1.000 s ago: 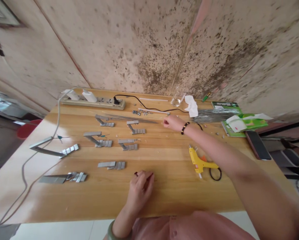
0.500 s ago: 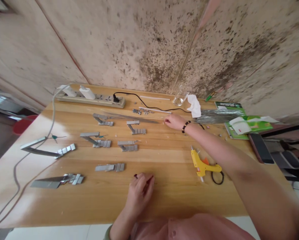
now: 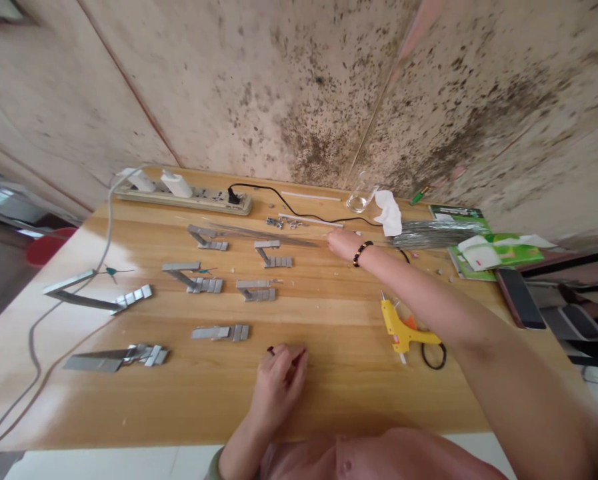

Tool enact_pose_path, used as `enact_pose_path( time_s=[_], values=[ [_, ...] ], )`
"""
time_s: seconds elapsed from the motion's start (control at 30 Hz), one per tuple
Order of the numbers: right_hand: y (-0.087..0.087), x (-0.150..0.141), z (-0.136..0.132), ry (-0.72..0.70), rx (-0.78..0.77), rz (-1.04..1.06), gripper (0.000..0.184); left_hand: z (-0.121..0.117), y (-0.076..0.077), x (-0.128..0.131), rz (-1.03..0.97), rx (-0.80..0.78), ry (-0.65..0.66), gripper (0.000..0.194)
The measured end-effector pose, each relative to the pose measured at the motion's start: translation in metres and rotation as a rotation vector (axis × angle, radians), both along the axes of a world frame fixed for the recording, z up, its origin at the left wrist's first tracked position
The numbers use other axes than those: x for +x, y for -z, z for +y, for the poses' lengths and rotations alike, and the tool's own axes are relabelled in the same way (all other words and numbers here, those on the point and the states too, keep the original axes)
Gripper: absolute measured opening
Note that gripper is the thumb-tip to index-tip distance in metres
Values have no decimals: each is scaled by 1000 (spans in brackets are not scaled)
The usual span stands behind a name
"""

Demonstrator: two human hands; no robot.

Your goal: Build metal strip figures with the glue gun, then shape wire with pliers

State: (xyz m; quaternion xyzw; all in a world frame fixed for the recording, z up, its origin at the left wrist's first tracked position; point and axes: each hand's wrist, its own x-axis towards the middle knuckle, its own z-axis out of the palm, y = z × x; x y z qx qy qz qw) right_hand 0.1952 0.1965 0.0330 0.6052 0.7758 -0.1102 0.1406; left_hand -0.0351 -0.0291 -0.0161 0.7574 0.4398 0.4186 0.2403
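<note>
My right hand [image 3: 343,245], with a beaded bracelet at the wrist, reaches to the far part of the table. Its fingers are pinched together just right of the ends of some thin grey wires or strips [image 3: 273,233]; what they pinch, if anything, is too small to make out. Close to the front edge, my left hand [image 3: 280,381] rests on the wood with its fingers curled and the inside hidden. Left of it lies a flat grey strip with small blocks [image 3: 221,333]. Several bent grey pieces, such as this one [image 3: 273,255], stand farther back.
A yellow glue gun [image 3: 401,328] lies below my right forearm. Toward the wall are a power strip [image 3: 203,201], small metal bits [image 3: 283,223], a glass [image 3: 357,202] and crumpled tissue [image 3: 389,212]. A wire bundle [image 3: 431,233] and a phone [image 3: 520,298] lie at right.
My right hand has shifted slightly left, closer to the ends of the thin grey wires or strips. My left hand has stayed in place.
</note>
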Motion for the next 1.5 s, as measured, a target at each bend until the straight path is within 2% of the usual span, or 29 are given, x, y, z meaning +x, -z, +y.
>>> enact_pose_path(
  time_s=[0.17, 0.27, 0.37, 0.5, 0.63, 0.7, 0.83, 0.97, 1.07, 1.2, 1.3, 1.5],
  values=[
    [-1, 9, 5, 3, -17, 47, 29, -1, 2, 0, -7, 2, 5, 11],
    [-7, 17, 13, 16, 0, 101, 26, -1, 3, 0, -16, -11, 10, 12],
    [-17, 15, 25, 31, 80, 153, 21, -1, 2, 1, -15, -15, 12, 11],
    [-24, -12, 45, 1, 186, 224, 24, -2, 2, 2, 13, -21, 5, 8],
    [-21, -45, 61, -64, 208, 258, 17, -2, 2, 2, 19, -5, -25, 9],
    [-17, -51, 64, -83, 211, 248, 16, -2, 2, 2, 15, 11, -34, 9],
    [-10, -32, 58, -109, 181, 171, 24, -2, 1, 2, 18, -2, -33, 10],
    [-10, 5, 40, -136, 124, 78, 18, -2, 2, 2, 15, -27, -35, 9],
    [-9, 19, 27, -156, 93, 29, 19, -2, 2, 2, 24, -19, -33, 8],
    [-3, 15, 21, -169, 84, -14, 30, -3, 2, 3, 39, -5, -27, 8],
    [1, 9, 24, -170, 85, -37, 30, -3, 3, 3, 34, 15, -30, 8],
    [-8, -4, 33, -167, 121, -18, 30, -2, 3, 4, 42, 13, -47, 7]
  ],
)
